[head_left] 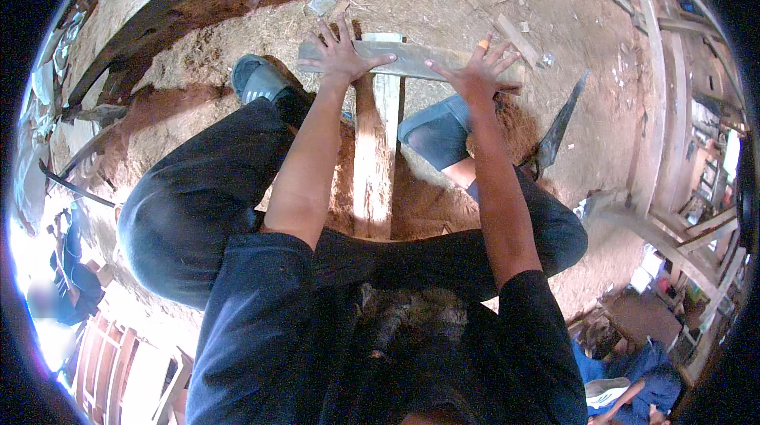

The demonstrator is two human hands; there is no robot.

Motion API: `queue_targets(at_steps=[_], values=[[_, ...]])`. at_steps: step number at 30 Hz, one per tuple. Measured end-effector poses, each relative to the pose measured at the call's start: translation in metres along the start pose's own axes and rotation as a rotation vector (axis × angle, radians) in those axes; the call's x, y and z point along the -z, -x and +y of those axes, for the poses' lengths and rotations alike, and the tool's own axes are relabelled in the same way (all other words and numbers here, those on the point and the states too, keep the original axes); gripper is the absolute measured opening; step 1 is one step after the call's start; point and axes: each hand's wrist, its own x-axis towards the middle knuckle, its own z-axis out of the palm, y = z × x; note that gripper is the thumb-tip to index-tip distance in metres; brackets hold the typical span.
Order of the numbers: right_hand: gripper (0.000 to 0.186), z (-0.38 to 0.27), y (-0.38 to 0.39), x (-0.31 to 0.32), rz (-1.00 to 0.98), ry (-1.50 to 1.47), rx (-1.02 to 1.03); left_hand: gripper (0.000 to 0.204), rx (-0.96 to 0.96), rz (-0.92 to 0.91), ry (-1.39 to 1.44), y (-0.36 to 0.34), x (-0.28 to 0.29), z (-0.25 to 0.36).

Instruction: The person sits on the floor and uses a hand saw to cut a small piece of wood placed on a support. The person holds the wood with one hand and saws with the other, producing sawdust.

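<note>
Both hands, left [342,57], right [476,70], spread flat, apparently pressing a grey plank [408,59]

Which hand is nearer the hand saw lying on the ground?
Right. The right hand presses the crosswise plank just left of the hand saw; the left hand is at the plank's far end.

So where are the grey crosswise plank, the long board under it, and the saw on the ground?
Grey plank [416,60], head view, bare middle between the hands.
Long board [372,179], head view, mid-length between the knees.
Saw [560,125], head view, middle of its dark blade.
</note>
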Motion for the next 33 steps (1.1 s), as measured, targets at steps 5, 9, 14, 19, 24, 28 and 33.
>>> queue_targets(at_steps=[5, 9, 14, 19, 24, 28, 33], values=[[0.148, 0.0, 0.0, 0.001, -0.023, -0.026, 0.005, 0.15, 0.038, -0.009, -0.001, 0.004, 0.004, 0.005], [0.146, 0.012, -0.001, -0.017, 0.176, -0.089, 0.097, 0.149, 0.067, -0.08, -0.014, 0.006, 0.015, 0.016], [0.146, 0.013, -0.001, -0.018, 0.166, -0.091, 0.105, 0.148, 0.1, -0.133, -0.066, 0.008, 0.027, 0.024], [0.145, 0.003, 0.0, -0.009, 0.073, -0.065, 0.045, 0.147, 0.082, -0.101, -0.105, 0.001, 0.012, 0.009], [0.145, 0.007, 0.002, 0.003, 0.016, -0.062, 0.003, 0.147, 0.115, -0.182, -0.107, 0.008, 0.029, 0.031], [0.145, 0.0, 0.009, 0.01, -0.046, -0.086, -0.004, 0.148, 0.086, -0.114, -0.116, 0.009, 0.017, 0.013], [0.144, -0.001, 0.009, 0.013, -0.065, -0.058, -0.02, 0.149, 0.037, -0.064, -0.041, 0.008, 0.004, 0.004]])
